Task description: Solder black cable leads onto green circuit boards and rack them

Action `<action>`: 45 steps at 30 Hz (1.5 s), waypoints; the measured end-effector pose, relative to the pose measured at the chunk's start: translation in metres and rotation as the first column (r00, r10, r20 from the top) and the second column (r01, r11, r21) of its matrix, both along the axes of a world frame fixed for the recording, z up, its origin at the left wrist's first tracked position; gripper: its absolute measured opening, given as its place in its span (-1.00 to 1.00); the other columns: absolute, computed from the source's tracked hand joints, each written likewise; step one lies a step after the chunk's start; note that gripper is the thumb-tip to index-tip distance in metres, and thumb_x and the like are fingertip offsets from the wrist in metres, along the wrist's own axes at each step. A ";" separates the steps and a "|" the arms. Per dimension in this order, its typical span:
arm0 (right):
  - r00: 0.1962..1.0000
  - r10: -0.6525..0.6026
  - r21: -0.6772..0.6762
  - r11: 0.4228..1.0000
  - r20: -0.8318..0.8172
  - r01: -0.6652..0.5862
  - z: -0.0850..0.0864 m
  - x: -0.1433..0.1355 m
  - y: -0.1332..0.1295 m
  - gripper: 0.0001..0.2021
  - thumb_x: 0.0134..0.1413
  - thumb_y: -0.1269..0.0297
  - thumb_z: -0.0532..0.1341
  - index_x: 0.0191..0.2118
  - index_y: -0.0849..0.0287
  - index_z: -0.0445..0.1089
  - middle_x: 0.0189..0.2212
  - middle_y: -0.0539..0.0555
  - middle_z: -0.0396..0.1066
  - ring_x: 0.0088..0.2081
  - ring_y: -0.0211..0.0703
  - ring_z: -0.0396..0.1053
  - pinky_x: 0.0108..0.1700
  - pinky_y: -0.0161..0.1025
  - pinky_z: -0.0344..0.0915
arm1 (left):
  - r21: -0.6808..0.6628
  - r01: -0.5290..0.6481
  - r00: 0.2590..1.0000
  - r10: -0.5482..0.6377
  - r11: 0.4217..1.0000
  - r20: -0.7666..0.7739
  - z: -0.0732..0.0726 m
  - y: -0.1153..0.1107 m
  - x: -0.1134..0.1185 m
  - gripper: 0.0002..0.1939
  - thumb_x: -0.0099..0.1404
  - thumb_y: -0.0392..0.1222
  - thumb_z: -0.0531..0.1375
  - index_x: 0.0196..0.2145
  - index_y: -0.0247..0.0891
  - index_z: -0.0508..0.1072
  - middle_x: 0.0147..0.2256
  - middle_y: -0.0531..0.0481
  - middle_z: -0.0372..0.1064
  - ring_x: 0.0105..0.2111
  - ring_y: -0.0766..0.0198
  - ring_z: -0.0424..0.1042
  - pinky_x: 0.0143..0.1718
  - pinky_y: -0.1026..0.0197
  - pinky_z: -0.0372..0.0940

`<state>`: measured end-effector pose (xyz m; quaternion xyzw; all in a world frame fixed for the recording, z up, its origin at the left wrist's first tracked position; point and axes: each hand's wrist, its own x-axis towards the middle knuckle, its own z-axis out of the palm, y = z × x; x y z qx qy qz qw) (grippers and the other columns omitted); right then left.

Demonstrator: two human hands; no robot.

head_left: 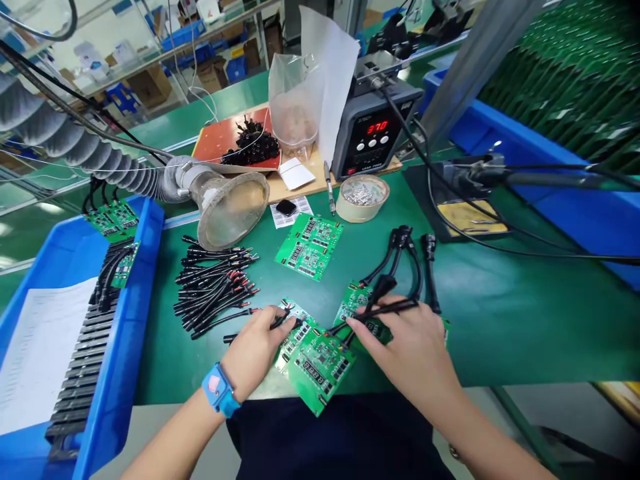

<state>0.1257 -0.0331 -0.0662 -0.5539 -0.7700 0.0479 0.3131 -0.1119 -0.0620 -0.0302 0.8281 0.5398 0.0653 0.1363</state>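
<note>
My left hand (257, 347), with a blue watch on its wrist, is closed on a short black cable (280, 320) over the left part of a green circuit board (320, 363) near the table's front edge. My right hand (413, 340) has its thumb and fingers round black cables (390, 307) above another green board (353, 300). Several black connector cables rise from that board. A further board (310, 245) lies flat behind them. To the left is a pile of black cables (215, 287) with bared wire ends.
A blue bin (145, 267) with boards and paper stands left. A fume hose nozzle (233, 210), a round tin (363, 199) and a soldering station (375, 133) reading 370 are behind. An iron holder (475, 173) and blue crate (535, 147) stand right.
</note>
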 end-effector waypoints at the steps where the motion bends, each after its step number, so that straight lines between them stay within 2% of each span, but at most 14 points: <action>1: 0.998 -0.061 0.007 0.998 0.029 0.061 -0.001 0.001 0.001 -0.74 0.00 0.05 0.21 -0.42 0.17 0.41 -0.37 0.14 0.36 -0.27 0.00 0.29 -0.27 -0.05 0.21 | 0.001 -0.003 1.000 0.003 1.000 0.009 0.000 -0.002 0.000 -0.67 0.36 -0.32 -0.06 0.01 -0.20 0.35 -0.10 -0.16 0.24 -0.22 0.17 0.34 -0.22 0.11 0.35; 5: 0.980 -0.189 0.095 0.979 0.064 0.183 0.004 -0.007 -0.015 -0.76 -0.06 0.09 0.29 -0.38 0.18 0.40 -0.31 0.15 0.40 -0.19 0.06 0.30 -0.15 0.00 0.17 | -0.022 -0.113 0.994 0.113 0.993 0.005 0.009 -0.010 0.006 -0.65 0.32 -0.31 0.00 0.05 -0.19 0.27 -0.10 -0.15 0.23 -0.16 0.15 0.34 -0.17 0.09 0.35; 9: 0.986 0.145 0.114 0.981 0.085 -0.154 0.004 -0.023 -0.044 -0.74 0.10 0.26 0.17 -0.06 0.13 0.36 -0.07 0.07 0.42 0.01 -0.05 0.28 0.10 -0.05 0.10 | -0.162 -0.248 0.968 0.237 0.955 -0.085 0.027 -0.011 0.009 -0.54 0.25 -0.32 0.05 0.12 -0.21 0.19 -0.21 -0.12 0.31 -0.21 0.10 0.36 -0.19 0.03 0.32; 12: 0.960 0.240 0.056 0.967 0.145 -0.250 -0.004 -0.029 -0.052 -0.62 0.18 0.25 0.08 0.10 0.19 0.23 0.06 0.09 0.33 0.10 -0.06 0.23 0.20 -0.02 0.00 | -0.476 -0.190 0.944 0.293 0.859 0.152 0.040 0.007 0.011 -0.54 0.24 -0.23 0.10 0.10 -0.22 0.20 -0.38 0.01 0.36 -0.44 0.23 0.37 -0.34 0.15 0.31; 16: 0.937 0.298 0.039 0.950 0.183 -0.310 -0.013 -0.021 -0.050 -0.55 0.15 0.22 0.10 0.14 0.26 0.17 0.11 0.14 0.25 0.16 0.00 0.16 0.22 0.04 0.01 | -0.768 0.146 0.602 0.560 0.623 0.569 0.041 0.048 0.023 -0.45 0.33 0.06 -0.01 0.17 -0.26 0.11 -0.23 -0.10 0.44 -0.20 0.22 0.42 -0.16 0.17 0.30; 19: 0.913 0.380 0.007 0.923 0.148 -0.385 -0.015 -0.009 -0.051 -0.51 0.14 0.21 0.10 0.16 0.27 0.12 0.13 0.16 0.22 0.18 0.01 0.13 0.20 0.08 0.09 | -0.786 0.183 0.446 0.663 0.590 0.601 0.031 0.061 0.031 -0.47 0.35 0.09 -0.05 0.14 -0.27 0.18 -0.06 -0.18 0.38 -0.07 0.18 0.38 0.00 0.11 0.24; 22: 0.937 0.350 0.006 0.937 -0.025 -0.349 -0.015 0.001 -0.055 -0.47 0.11 0.26 0.13 0.18 0.28 0.06 0.16 0.24 0.14 0.19 0.02 0.10 0.15 0.11 0.18 | -0.694 0.030 0.366 0.638 0.719 0.677 0.026 0.042 0.025 -0.52 0.33 0.07 0.00 0.09 -0.26 0.23 -0.04 -0.17 0.36 -0.05 0.16 0.37 0.04 0.05 0.23; 24: 0.943 0.316 0.038 0.949 -0.109 -0.313 -0.015 0.004 -0.056 -0.46 0.07 0.31 0.17 0.17 0.25 0.08 0.15 0.25 0.14 0.18 0.03 0.12 0.14 0.11 0.21 | -0.584 -0.226 0.408 0.620 0.780 0.670 0.025 0.013 0.013 -0.57 0.30 0.04 0.07 0.04 -0.24 0.26 -0.02 -0.14 0.33 -0.03 0.16 0.34 0.07 0.04 0.20; 27: 0.933 0.348 0.053 0.937 -0.091 -0.345 -0.015 0.004 -0.053 -0.46 0.04 0.33 0.20 0.16 0.24 0.12 0.07 0.22 0.26 0.12 -0.01 0.21 0.15 0.10 0.21 | -0.453 -0.580 0.404 0.722 0.677 0.561 0.023 -0.036 -0.002 -0.53 0.23 0.01 0.18 0.05 -0.16 0.24 0.08 -0.12 0.20 0.02 0.14 0.29 0.09 0.04 0.17; 29: 0.932 0.359 0.047 0.933 -0.052 -0.356 -0.016 0.004 -0.051 -0.47 0.05 0.34 0.19 0.16 0.26 0.11 0.04 0.21 0.31 0.09 -0.04 0.24 0.14 0.06 0.23 | -0.669 -0.504 0.184 0.824 0.546 0.535 0.018 -0.059 -0.002 -0.48 0.20 0.02 0.21 0.07 -0.13 0.21 0.07 -0.12 0.21 -0.04 0.13 0.35 0.00 0.05 0.28; 32: 0.934 0.357 0.048 0.934 -0.030 -0.355 -0.017 0.005 -0.049 -0.49 0.07 0.36 0.17 0.16 0.31 0.11 0.03 0.21 0.32 0.08 -0.06 0.26 0.12 0.01 0.24 | -0.883 -0.137 -0.093 0.882 0.448 0.462 0.009 -0.067 0.014 -0.50 0.18 -0.01 0.24 0.04 -0.18 0.26 -0.08 -0.11 0.35 -0.14 0.13 0.42 -0.08 0.04 0.33; 35: 0.940 0.342 0.063 0.938 -0.004 -0.341 -0.012 0.006 -0.042 -0.51 0.09 0.33 0.16 0.15 0.24 0.14 0.00 0.17 0.36 0.04 -0.06 0.29 0.11 0.01 0.22 | -0.875 0.053 -0.112 0.873 0.481 0.474 0.004 -0.055 0.032 -0.61 0.15 -0.04 0.27 -0.10 -0.23 0.39 -0.19 -0.09 0.42 -0.23 0.14 0.45 -0.17 0.08 0.36; 41: 0.823 0.556 0.046 0.825 0.118 -0.564 0.036 -0.003 -0.003 -0.27 0.13 -0.20 -0.20 0.25 0.24 -0.05 0.23 0.19 0.03 0.28 0.14 -0.13 0.22 0.22 -0.08 | -0.811 0.007 -0.064 0.810 0.585 0.583 0.025 -0.054 0.032 -0.68 0.07 -0.14 0.33 -0.19 -0.25 0.47 -0.27 -0.07 0.49 -0.23 0.10 0.45 -0.17 0.09 0.33; 45: 0.772 0.614 -0.095 0.769 -0.163 -0.632 0.062 0.004 0.004 -0.23 0.11 -0.14 -0.53 0.28 0.20 -0.19 0.26 0.11 -0.05 0.29 -0.01 -0.14 0.27 0.13 -0.11 | -0.782 0.092 -0.088 0.788 0.616 0.610 0.036 -0.056 0.029 -0.61 -0.05 -0.14 0.40 -0.22 -0.22 0.51 -0.29 -0.09 0.51 -0.19 -0.01 0.45 -0.14 0.02 0.32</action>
